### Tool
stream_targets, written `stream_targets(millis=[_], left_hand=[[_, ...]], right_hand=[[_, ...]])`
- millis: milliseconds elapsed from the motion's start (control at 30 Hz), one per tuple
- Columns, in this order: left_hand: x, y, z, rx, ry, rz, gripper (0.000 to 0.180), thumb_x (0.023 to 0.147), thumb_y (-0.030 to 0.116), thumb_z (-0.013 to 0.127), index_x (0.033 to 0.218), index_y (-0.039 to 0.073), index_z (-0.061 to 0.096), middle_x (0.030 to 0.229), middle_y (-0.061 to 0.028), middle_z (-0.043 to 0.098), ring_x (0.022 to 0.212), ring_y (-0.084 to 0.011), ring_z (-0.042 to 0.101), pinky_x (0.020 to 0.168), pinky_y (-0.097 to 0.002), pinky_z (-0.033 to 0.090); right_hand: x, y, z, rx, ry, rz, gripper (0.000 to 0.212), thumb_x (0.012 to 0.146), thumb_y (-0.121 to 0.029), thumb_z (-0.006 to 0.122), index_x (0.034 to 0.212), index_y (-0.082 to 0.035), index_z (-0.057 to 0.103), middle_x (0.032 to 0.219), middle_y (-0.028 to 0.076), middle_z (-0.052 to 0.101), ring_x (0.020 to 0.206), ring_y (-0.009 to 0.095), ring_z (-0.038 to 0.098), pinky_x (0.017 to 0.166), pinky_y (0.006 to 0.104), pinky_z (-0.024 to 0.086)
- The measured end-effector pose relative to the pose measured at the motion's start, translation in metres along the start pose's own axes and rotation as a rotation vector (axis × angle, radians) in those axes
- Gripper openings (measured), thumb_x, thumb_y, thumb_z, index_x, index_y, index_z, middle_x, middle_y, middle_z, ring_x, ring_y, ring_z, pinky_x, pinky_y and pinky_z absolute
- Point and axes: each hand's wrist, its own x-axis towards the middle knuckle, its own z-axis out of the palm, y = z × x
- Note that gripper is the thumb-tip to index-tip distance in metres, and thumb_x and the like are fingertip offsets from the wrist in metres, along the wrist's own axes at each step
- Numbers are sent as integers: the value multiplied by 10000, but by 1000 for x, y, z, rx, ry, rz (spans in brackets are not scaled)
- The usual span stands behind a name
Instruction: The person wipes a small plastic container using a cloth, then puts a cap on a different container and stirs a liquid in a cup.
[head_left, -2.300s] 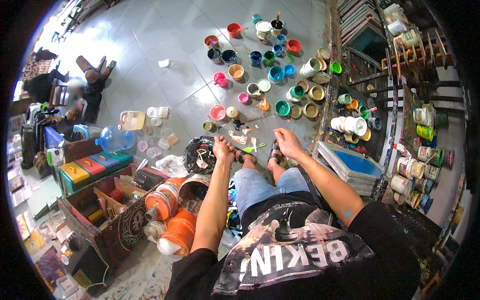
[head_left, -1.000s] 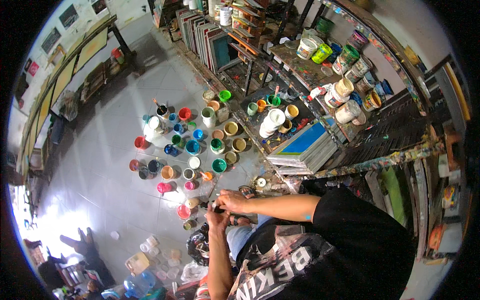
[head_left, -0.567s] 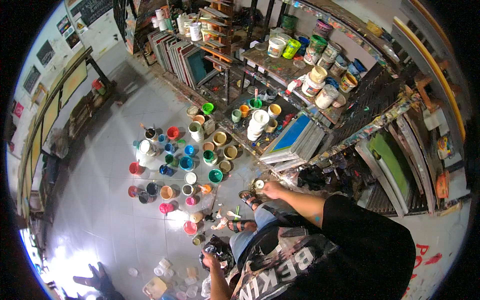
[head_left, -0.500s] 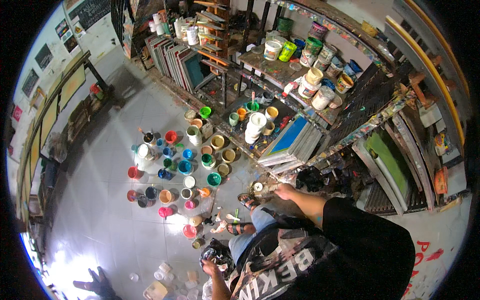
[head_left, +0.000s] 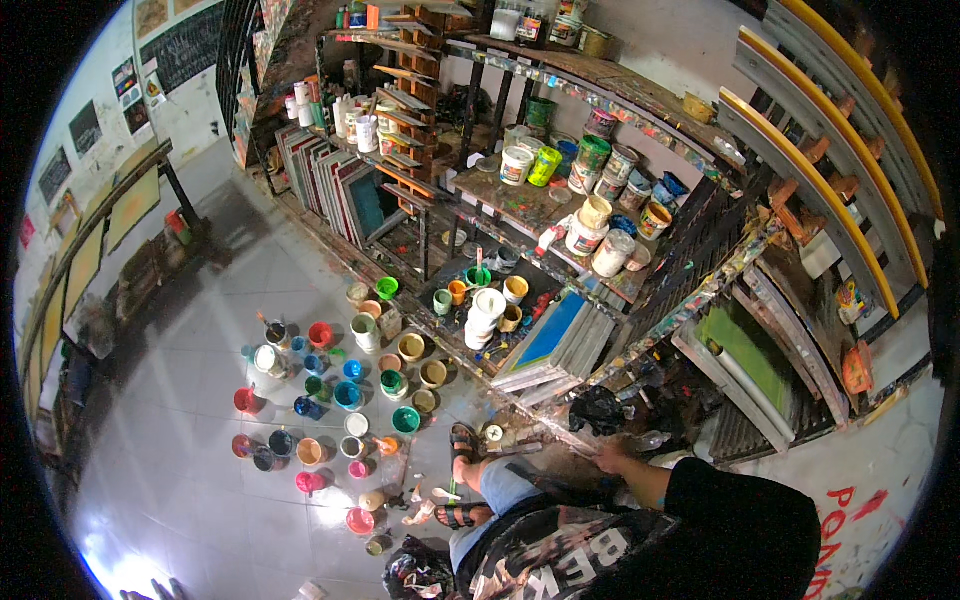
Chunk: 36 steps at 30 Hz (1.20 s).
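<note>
My right hand [head_left: 612, 458] reaches out at the right of my body, low beside the cluttered foot of the rack. Its fingers are too small and blurred to show whether they hold anything. Nearest to it are a crumpled black bag [head_left: 596, 410] and a clear plastic piece [head_left: 652, 440]. A small round white lid or tin [head_left: 493, 433] lies farther left, by my sandalled foot. My left hand is out of view. Below my feet, at the lower edge, sits a shiny black plastic bag [head_left: 415, 570].
Several open paint pots stand on the grey tiles at left, among them a green pot [head_left: 406, 420] and a red pot [head_left: 360, 521]. A paint-stained rack [head_left: 520, 190] carries more tubs. Screen frames [head_left: 550, 350] lean below it. Yellow-edged boards [head_left: 810, 190] jut out at upper right.
The whole view has shifted, so the pots sit lower and farther left. My right hand appears farther right and lower. My left hand, earlier beside the black plastic bag, has left the view.
</note>
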Motion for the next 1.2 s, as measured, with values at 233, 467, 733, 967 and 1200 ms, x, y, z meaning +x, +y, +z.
stream_targets(millis=[233,467,733,967,1200], left_hand=[[7,-5,-10,1,-24,-17,570,960,473,444,865,-14,723,824,-249,694,775,-458,646,709,-552,475],[11,-31,-39,215,-29,205,551,953,464,458,862,-10,724,824,-237,698,778,-451,647,713,-548,475],[70,6,-54,728,-115,226,304,949,362,573,1097,131,704,1031,-72,733,942,-231,702,767,-376,547],[105,90,-30,-8,-183,-37,342,815,326,737,1046,74,724,1023,-114,726,955,-247,681,825,-370,540],[137,178,-34,-516,-100,-397,624,689,159,863,1242,-31,647,1133,-149,692,1001,-256,632,855,-398,510]], right_hand=[[-17,-87,-123,324,264,-64,324,851,-369,685,846,-49,731,849,169,718,779,325,684,714,430,529],[3,-152,-224,574,627,-165,311,891,-299,711,1017,-14,704,980,171,726,906,324,691,837,404,532],[59,-170,-269,516,509,-30,373,911,-288,710,1163,-21,642,1035,158,695,949,291,679,826,400,528],[121,-131,-249,666,534,115,345,893,-275,746,1121,-33,653,939,131,688,839,244,684,705,398,551],[234,-45,-249,1390,624,342,286,902,-149,738,1124,-5,629,881,109,651,621,217,614,488,392,495]])
